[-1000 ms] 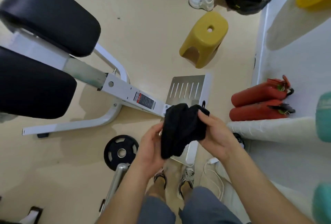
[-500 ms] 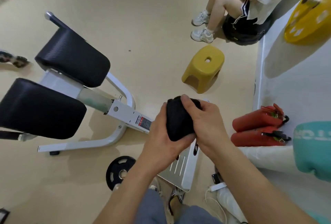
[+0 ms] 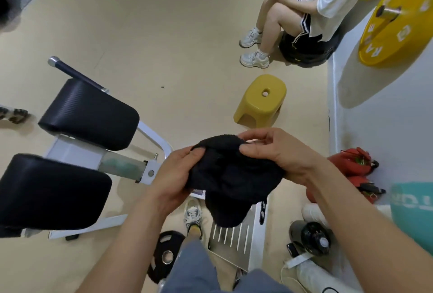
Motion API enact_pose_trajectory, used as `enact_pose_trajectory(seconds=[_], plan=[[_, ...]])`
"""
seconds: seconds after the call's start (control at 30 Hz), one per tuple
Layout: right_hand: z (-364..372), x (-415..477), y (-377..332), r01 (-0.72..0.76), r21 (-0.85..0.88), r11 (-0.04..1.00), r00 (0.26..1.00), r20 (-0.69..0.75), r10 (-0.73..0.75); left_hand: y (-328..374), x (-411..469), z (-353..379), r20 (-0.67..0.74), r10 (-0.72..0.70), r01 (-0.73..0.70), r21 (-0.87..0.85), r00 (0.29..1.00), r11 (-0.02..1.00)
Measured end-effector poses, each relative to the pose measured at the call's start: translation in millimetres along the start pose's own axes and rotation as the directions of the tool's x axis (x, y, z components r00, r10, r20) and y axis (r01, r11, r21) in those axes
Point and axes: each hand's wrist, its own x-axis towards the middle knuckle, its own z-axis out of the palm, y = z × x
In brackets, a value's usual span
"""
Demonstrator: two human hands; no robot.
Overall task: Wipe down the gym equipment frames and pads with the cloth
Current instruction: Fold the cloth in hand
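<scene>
A black terry cloth [image 3: 232,180] hangs between both hands in the middle of the view. My left hand [image 3: 175,175] grips its left side, thumb on top. My right hand [image 3: 274,149] pinches its upper right edge between thumb and fingers. To the left stands the white frame [image 3: 145,172] of a gym machine with two black pads, the far pad [image 3: 90,114] and the near pad [image 3: 50,194]. Its steel foot plate [image 3: 236,241] lies under the cloth, partly hidden.
A yellow plastic stool [image 3: 261,100] sits on the floor ahead, and a person [image 3: 304,11] is seated beyond it. Red fire extinguishers [image 3: 351,166] lie by the right wall under yellow weight plates [image 3: 396,25]. A black weight plate [image 3: 164,255] and a black bottle [image 3: 314,238] lie near my feet.
The cloth was bunched into a ball between both hands half a second ago; now it is spread wider and hangs loose. The view has tilted up, showing more of the seated person.
</scene>
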Motion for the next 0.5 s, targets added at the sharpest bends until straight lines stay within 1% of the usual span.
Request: enact_pose_trajectory(seconds=[0.03, 0.1, 0.17, 0.2, 0.23, 0.27, 0.3, 0.33, 0.37, 0.4, 0.43, 0.47, 0.5], plan=[[-6, 9, -7, -0.017, -0.089, 0.996, 0.999, 0.035, 0.020, 13, 11, -8, 0.008, -0.029, 0.029, -0.016, 1.000, 0.999], [-14, 29, -22, -0.034, -0.245, 0.969, 0.998, 0.040, 0.045, 39, 38, -27, 0.042, -0.061, 0.058, 0.071, 0.997, 0.996], [-17, 55, -38, -0.022, -0.393, 0.919, 1.000, 0.001, 0.024, 65, 63, -47, 0.083, -0.078, 0.059, 0.214, 0.994, 0.975], [-17, 69, -43, -0.020, -0.461, 0.887, 0.999, -0.043, 0.000, 76, 73, -59, 0.086, -0.090, 0.060, 0.303, 0.992, 0.951], [-18, 83, -47, -0.021, -0.536, 0.844, 0.993, -0.108, -0.043, 87, 83, -69, 0.088, -0.093, 0.050, 0.407, 0.992, 0.912], [-19, 96, -50, -0.041, -0.624, 0.781, 0.978, -0.183, -0.095, 95, 94, -78, 0.097, -0.085, 0.021, 0.532, 0.992, 0.846], [-19, 108, -53, -0.085, -0.707, 0.702, 0.958, -0.251, -0.137, 103, 103, -85, 0.108, -0.075, -0.014, 0.652, 0.991, 0.758], [-18, 119, -54, -0.150, -0.785, 0.602, 0.935, -0.310, -0.171, 106, 114, -92, 0.127, -0.056, -0.060, 0.755, 0.990, 0.653], [-16, 129, -55, -0.217, -0.843, 0.492, 0.904, -0.363, -0.223, 109, 123, -96, 0.141, -0.016, -0.107, 0.820, 0.990, 0.562], [-16, 137, -57, -0.276, -0.875, 0.398, 0.865, -0.406, -0.294, 111, 135, -100, 0.152, 0.045, -0.154, 0.856, 0.987, 0.493], [-18, 144, -58, -0.314, -0.885, 0.344, 0.821, -0.435, -0.369, 113, 144, -103, 0.149, 0.114, -0.185, 0.867, 0.982, 0.462], [-21, 150, -58, -0.329, -0.883, 0.335, 0.776, -0.455, -0.437, 116, 154, -105, 0.142, 0.187, -0.213, 0.867, 0.972, 0.450], [-26, 156, -58, -0.322, -0.871, 0.371, 0.732, -0.478, -0.485, 122, 163, -105, 0.130, 0.255, -0.237, 0.860, 0.958, 0.452]])
